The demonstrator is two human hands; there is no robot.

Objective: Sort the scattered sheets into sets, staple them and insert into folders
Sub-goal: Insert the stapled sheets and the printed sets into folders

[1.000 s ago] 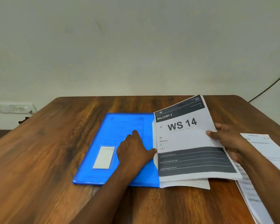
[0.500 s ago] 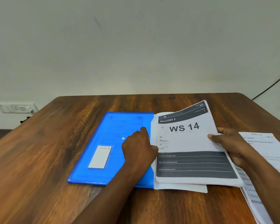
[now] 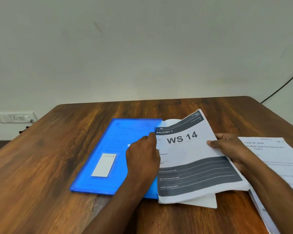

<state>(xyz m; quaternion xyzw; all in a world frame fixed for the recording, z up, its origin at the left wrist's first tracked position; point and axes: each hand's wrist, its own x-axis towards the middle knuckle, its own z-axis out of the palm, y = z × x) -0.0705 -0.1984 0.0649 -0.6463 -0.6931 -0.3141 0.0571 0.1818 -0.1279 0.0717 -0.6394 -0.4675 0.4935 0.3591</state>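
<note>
The left hand [image 3: 143, 159] rests on the blue folder [image 3: 112, 149] at its right edge – whether its fingers grip the edge cannot be told. The right hand [image 3: 230, 149] pinches the sheets [image 3: 193, 159] – thumb on top – their left edge at the folder's opening, on the table [image 3: 41, 183].

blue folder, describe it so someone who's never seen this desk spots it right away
On the wooden table, look just left of centre, under the left hand. The blue folder lies flat there, its right edge meeting the WS 14 sheets. It is the only coloured item among white papers, with a white label on its cover.
</note>
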